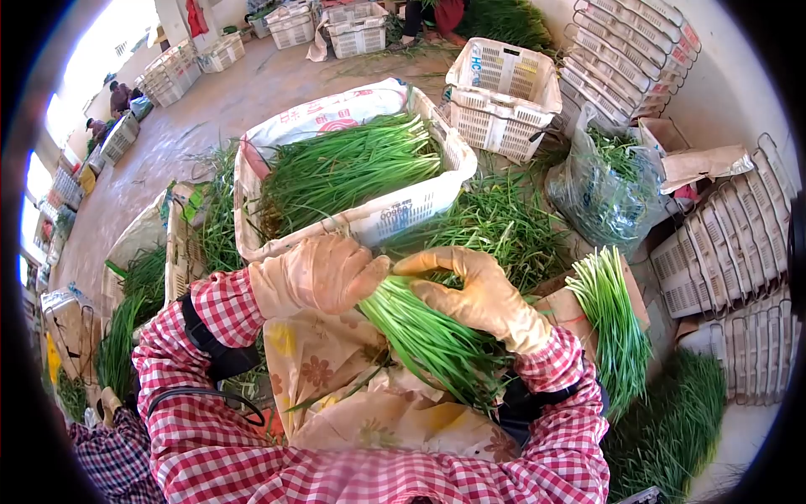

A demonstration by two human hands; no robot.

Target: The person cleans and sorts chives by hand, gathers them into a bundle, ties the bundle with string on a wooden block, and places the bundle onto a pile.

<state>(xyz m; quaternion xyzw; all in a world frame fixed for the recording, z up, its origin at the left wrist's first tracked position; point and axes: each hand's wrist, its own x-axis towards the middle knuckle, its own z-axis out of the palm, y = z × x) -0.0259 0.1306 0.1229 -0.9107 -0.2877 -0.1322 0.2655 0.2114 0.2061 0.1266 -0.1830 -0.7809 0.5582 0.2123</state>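
A bunch of green chives point(428, 340) slants across my lap, its paler ends at the upper left and its leaf tips at the lower right. My left hand point(323, 273), in a pale tan glove, is closed at the pale ends, its fingertips partly hidden. On the upper right side of the bunch, my gloved right hand point(474, 294) curves its thumb and fingers round the stalks. The fingertips of both hands nearly meet. Beneath the chives lies a beige flowered apron point(327, 370).
Ahead stands a white crate point(420, 214) of chives with a printed sack. Loose leaves point(504, 223) lie beside it. To the right are a tidy chive bundle point(613, 328), a clear bag of trimmings point(604, 185) and stacked crates point(722, 235). Other people sit farther back.
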